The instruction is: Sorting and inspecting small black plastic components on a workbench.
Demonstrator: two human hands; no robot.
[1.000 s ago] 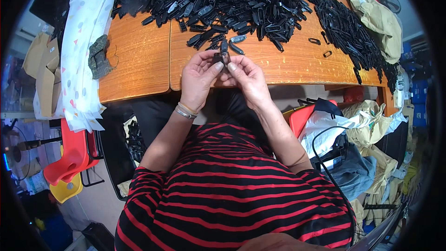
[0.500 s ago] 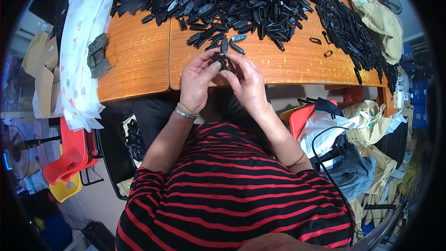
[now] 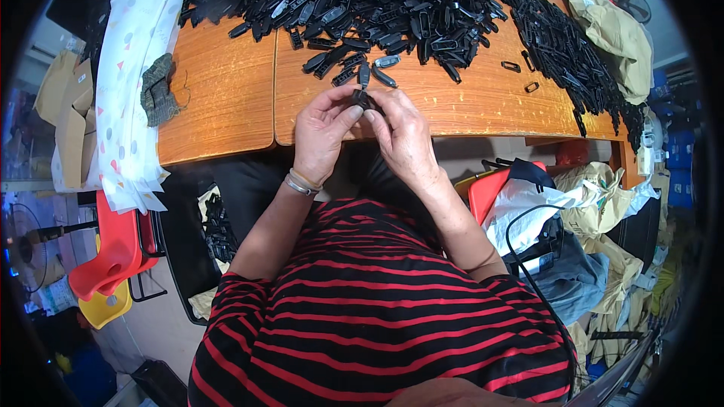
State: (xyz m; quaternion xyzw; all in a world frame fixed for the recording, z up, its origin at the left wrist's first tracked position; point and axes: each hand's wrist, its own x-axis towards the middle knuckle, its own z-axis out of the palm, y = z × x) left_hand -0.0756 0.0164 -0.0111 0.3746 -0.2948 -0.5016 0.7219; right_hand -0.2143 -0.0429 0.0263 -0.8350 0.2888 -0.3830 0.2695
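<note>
Between my fingertips, over the table's front edge, is a small black plastic part (image 3: 361, 99), mostly covered by the fingers. My left hand (image 3: 323, 132) is closed on its left side, thumb pressed against it. On the other side my right hand (image 3: 402, 130) pinches the same part with thumb and forefinger. Just beyond the fingertips lie a few loose dark oblong plastic pieces (image 3: 385, 61). Behind them spreads a large heap of similar black pieces (image 3: 362, 4).
The wooden table (image 3: 219, 90) carries a second black heap (image 3: 569, 60) at right and a grey knitted cloth (image 3: 158, 90) at left. White dotted sheeting (image 3: 132, 75) hangs over its left edge. Red chairs (image 3: 113, 252) flank me. A box with black parts (image 3: 215, 230) stands low at left.
Both hands stay over the table edge. The fingers have drawn closer together, and less of the black part shows between them.
</note>
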